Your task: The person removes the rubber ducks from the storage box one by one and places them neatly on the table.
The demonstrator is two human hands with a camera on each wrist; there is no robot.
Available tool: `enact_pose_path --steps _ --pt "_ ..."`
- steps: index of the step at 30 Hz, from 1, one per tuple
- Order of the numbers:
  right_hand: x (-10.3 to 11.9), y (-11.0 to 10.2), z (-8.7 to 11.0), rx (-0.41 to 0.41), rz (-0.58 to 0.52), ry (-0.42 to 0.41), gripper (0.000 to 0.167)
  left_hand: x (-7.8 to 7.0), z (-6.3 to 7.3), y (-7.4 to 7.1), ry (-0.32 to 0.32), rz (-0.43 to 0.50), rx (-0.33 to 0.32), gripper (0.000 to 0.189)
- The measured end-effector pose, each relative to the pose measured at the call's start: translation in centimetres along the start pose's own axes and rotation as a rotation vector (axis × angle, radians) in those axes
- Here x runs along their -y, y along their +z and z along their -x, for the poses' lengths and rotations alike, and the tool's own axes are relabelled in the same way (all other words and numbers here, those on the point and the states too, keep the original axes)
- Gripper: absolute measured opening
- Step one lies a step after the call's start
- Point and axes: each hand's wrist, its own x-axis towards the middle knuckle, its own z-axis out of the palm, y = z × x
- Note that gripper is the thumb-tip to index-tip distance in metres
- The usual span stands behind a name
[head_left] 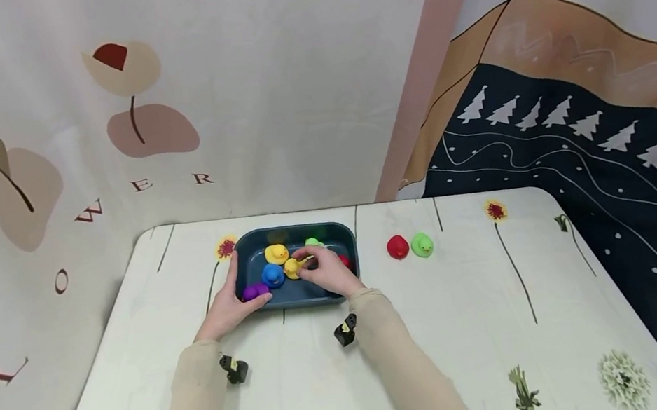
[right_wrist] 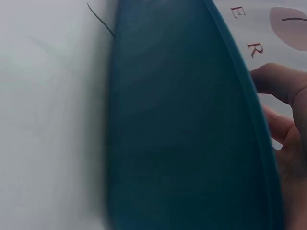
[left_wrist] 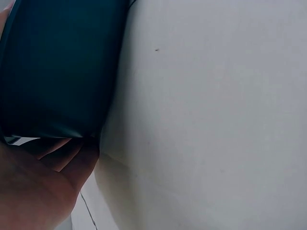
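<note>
Main risk: the small yellow duck [head_left: 292, 268] slips. The R hand [head_left: 331, 274] has it pinched betw. thumb & fingertips, inside the tray [head_left: 304, 300], just beside the blue duck [head_left: 273, 276]. Round, smooth body = little to grip, so a loose pinch could let it roll, or it could knock the blue one or the other yellow duck [head_left: 276, 254] behind. The L hand [head_left: 231, 309] is clamped on the tray's left end, thumb over the near rim, fingers round the outer wall; if that hold pulls or lifts unevenly, the tray could skid on the tablecloth [head_left: 446, 308] & the ducks slide together. Thumb's also right by the purple duck [head_left: 255, 291], so it could nudge it. R wrist or sleeve [head_left: 411, 355] could catch the near rim too.

Materials: tray looks like smooth, stiff dark-blue plastic, rectangular w/ rounded corners & a raised lip. Ducks look glossy & rubbery, rounded. Green duck [head_left: 313, 242] sits at the far side; a red bit [head_left: 345, 260] by the R hand is mostly hidden, prob. another duck. Outside, well right of the tray, a red duck [head_left: 398, 247] & a lime duck [head_left: 421, 245] sit side by side. Cloth's pale, flower-printed; sleeves beige, soft-looking.
</note>
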Motion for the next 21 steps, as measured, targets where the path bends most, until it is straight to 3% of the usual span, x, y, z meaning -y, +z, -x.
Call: enact_pose_path --steps 7,21 --pt "0.1 0.8 -0.6 -0.023 -0.023 0.042 0.033 -0.1 0.0 0.0 0.001 -0.006 0.005 0.110" --pt "-0.3 1.3 -1.2 0.058 0.050 0.059 0.052 -0.1 0.0 0.0 -0.013 -0.009 0.005 0.109"
